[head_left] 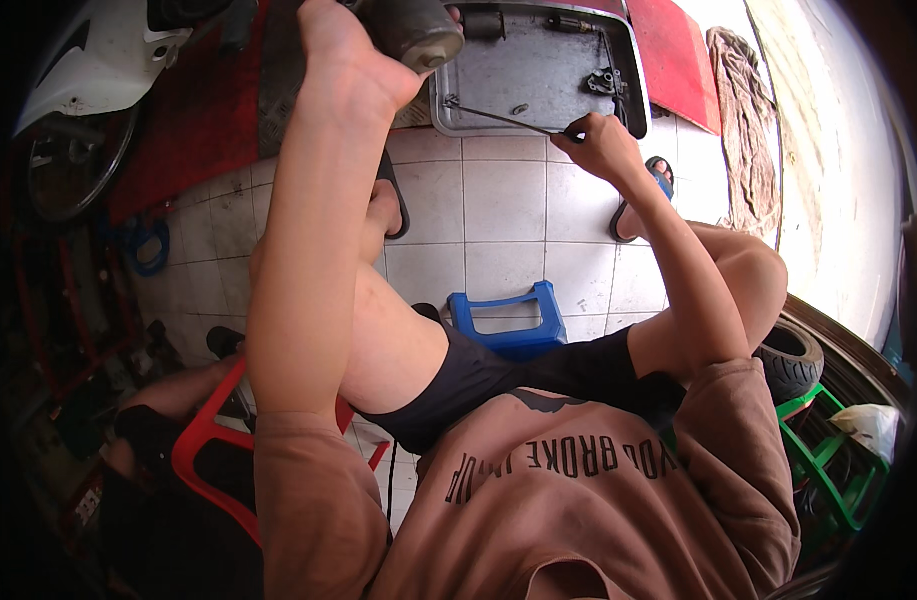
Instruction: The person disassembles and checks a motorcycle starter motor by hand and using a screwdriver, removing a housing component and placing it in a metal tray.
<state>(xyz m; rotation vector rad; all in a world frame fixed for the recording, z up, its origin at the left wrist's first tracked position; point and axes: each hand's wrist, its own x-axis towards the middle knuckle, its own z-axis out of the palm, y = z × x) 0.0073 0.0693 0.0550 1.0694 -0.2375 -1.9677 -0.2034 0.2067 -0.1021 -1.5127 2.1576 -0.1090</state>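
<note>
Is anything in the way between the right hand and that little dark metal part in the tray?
Only the tray's near rim shows between the right hand and the dark metal part; nothing else visible blocks it. The thin rod in that hand points off to the left.

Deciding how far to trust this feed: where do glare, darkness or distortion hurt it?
Head view: bright light bleaches the area right of the brown cloth; head view: darkness hides detail around the red plastic frame at lower left; head view: fisheye bends straight edges toward the black rim; head view: the metal tray and right hand read clearly.
</note>
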